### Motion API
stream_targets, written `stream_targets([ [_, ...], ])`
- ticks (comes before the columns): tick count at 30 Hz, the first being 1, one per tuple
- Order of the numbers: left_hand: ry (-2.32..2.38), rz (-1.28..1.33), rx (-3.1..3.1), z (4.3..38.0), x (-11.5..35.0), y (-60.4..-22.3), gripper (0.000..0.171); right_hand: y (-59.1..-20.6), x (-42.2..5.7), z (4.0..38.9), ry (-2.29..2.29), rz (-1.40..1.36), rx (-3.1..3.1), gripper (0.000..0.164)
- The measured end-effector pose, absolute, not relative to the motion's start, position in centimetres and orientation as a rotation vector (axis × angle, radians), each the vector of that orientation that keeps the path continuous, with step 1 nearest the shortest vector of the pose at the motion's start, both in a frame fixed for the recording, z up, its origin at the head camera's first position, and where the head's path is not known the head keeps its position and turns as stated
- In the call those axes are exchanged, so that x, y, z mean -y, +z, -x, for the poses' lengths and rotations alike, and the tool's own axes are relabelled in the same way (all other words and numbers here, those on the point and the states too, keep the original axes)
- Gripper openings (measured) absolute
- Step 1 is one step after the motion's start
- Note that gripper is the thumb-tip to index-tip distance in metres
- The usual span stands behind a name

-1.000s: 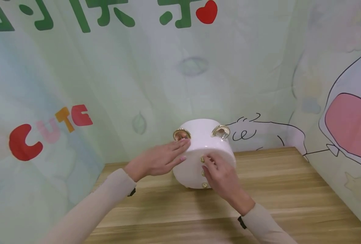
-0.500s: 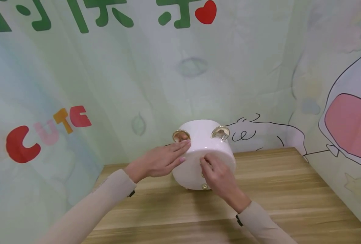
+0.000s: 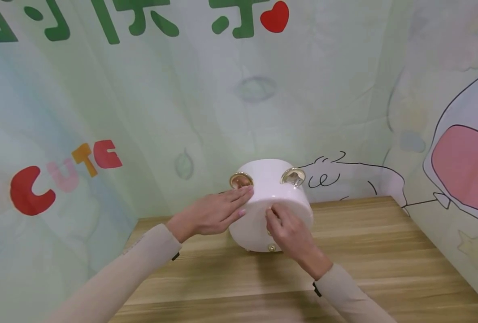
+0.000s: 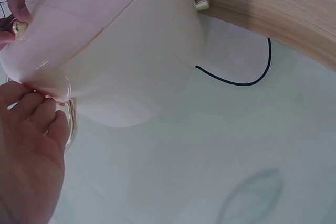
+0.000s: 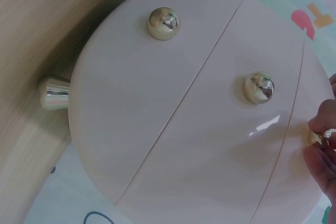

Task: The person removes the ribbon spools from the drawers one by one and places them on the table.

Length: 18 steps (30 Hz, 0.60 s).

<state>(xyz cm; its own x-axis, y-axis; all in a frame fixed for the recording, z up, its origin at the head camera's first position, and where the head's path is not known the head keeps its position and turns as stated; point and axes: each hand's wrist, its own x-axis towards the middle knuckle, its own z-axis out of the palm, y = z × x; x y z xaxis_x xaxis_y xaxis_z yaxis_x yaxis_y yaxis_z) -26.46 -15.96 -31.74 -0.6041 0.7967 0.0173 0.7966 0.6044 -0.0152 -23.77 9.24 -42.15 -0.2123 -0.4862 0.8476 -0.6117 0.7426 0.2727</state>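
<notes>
A glossy white round drawer box (image 3: 245, 231) stands on the table, with two gold-rimmed ears on top. Its front shows seams between drawers and three round gold knobs in the right wrist view. My right hand (image 3: 289, 233) pinches the top knob (image 5: 317, 138) between thumb and fingers. Below it the middle knob (image 5: 259, 87) and the bottom knob (image 5: 163, 23) are untouched. My left hand (image 3: 212, 213) rests with its fingers on the upper left of the box, beside the left ear (image 3: 241, 180). The drawers look flush with the front.
Short gold feet (image 5: 55, 93) hold the box on the wood-grain table (image 3: 360, 251). A printed cloth backdrop (image 3: 206, 116) rises close behind the box and along both sides. The right ear (image 3: 293, 176) sticks up from the box's top.
My right hand has shifted slightly up and left, and its fingers have closed on the top knob. The left hand and the box have stayed in place.
</notes>
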Motion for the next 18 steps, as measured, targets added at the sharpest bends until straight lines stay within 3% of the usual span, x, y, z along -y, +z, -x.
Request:
stream_targets([
  [18,-0.003,1.355,2.804,26.4,15.9,-32.0,0.062,-41.9,-9.4,22.2,0.131,-0.855,1.812,0.036],
])
